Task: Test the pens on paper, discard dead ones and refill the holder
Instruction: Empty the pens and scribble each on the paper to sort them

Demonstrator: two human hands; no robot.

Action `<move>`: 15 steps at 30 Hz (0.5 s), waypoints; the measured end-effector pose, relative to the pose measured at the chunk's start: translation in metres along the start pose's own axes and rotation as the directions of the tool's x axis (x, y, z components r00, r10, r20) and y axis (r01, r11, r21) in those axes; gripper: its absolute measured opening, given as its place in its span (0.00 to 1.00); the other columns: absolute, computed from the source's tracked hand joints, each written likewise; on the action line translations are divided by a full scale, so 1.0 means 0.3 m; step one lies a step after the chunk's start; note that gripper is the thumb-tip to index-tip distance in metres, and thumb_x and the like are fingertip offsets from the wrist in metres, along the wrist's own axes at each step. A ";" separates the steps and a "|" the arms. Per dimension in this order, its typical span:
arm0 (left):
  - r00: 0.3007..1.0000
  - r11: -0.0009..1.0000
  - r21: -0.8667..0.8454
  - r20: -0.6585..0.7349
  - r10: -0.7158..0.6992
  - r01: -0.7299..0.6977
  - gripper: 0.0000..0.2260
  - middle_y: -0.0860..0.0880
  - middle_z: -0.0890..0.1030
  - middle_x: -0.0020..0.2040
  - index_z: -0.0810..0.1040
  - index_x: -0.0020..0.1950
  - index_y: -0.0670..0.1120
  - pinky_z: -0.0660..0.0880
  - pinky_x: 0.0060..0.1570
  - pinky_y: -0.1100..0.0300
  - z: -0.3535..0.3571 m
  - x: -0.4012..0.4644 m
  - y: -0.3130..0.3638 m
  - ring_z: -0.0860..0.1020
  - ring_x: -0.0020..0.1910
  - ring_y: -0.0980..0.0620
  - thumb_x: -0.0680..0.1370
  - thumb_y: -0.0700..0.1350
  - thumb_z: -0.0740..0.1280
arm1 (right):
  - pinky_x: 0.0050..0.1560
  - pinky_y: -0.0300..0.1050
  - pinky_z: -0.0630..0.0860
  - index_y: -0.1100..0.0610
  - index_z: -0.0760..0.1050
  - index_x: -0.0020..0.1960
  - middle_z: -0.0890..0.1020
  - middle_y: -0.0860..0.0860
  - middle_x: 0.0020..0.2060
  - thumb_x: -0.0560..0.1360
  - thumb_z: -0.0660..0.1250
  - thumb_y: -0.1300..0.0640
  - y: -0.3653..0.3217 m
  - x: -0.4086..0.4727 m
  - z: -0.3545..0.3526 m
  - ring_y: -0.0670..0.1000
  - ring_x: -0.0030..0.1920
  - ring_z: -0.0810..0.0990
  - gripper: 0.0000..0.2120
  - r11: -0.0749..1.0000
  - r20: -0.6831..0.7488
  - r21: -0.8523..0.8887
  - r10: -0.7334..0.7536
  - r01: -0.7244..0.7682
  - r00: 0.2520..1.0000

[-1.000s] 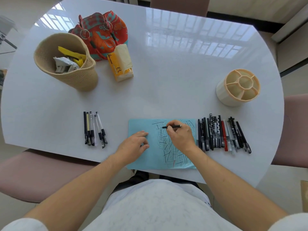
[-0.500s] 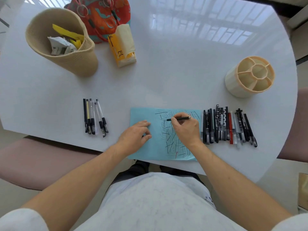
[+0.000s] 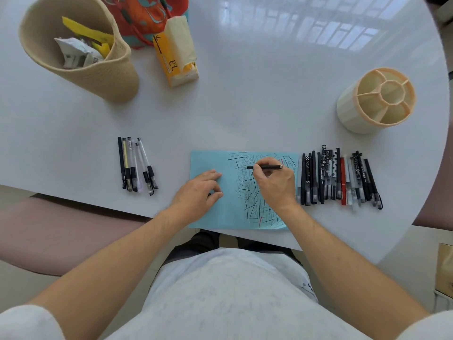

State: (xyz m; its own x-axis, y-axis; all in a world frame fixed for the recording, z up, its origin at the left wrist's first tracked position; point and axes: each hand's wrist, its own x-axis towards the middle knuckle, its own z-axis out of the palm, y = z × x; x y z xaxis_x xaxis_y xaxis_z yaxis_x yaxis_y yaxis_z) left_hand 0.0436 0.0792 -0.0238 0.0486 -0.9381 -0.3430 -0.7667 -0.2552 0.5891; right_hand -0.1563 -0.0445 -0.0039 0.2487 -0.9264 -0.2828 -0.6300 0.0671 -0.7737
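Observation:
A light blue paper [image 3: 210,217] covered in scribbled test lines lies at the table's near edge. My right hand [image 3: 275,186] grips a black pen [image 3: 266,167] lying sideways, its tip on the paper pointing left. My left hand [image 3: 198,192] rests on the paper's left part, fingers loosely bent. Right of the paper lies a row of several pens [image 3: 338,177], mostly black with one red. A smaller group of several pens [image 3: 136,165] lies to the left. The cream pen holder [image 3: 375,101] with divided compartments stands at the right, with nothing in it.
A woven beige basket [image 3: 98,74] holding crumpled paper and yellow scraps stands at the far left. An orange tissue pack [image 3: 175,52] and a red patterned bag [image 3: 147,18] sit beside it. Pink chairs flank the white table [image 3: 257,106].
The camera has tilted down and closer. My right hand has slid the pen slightly across the paper; my left hand keeps resting on the sheet.

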 end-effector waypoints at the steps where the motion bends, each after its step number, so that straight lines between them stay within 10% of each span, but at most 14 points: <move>1: 1.000 1.000 -0.001 -0.003 0.001 -0.001 0.06 0.55 0.72 0.73 0.82 0.50 0.52 0.62 0.69 0.62 0.001 0.000 0.000 0.63 0.75 0.60 0.80 0.50 0.66 | 0.42 0.41 0.82 0.49 0.81 0.43 0.83 0.43 0.31 0.76 0.70 0.53 0.003 -0.001 -0.003 0.40 0.36 0.84 0.04 1.000 -0.002 -0.001 0.003 -0.003 1.000; 15: 1.000 1.000 0.019 -0.012 0.006 -0.006 0.06 0.55 0.71 0.73 0.82 0.51 0.52 0.57 0.68 0.67 -0.003 -0.002 0.005 0.62 0.75 0.61 0.80 0.51 0.66 | 0.38 0.37 0.79 0.52 0.82 0.44 0.84 0.46 0.32 0.76 0.70 0.58 0.016 -0.020 -0.020 0.43 0.35 0.84 0.04 0.994 -0.011 0.108 0.014 -0.013 1.000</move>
State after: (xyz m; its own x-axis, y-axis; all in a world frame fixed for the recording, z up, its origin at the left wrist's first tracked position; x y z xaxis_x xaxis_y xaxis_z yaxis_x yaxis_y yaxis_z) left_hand 0.0429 0.0791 -0.0220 0.0515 -0.9424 -0.3304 -0.7792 -0.2448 0.5770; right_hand -0.1653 -0.0407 -0.0025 0.2316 -0.9294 -0.2874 -0.5499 0.1186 -0.8268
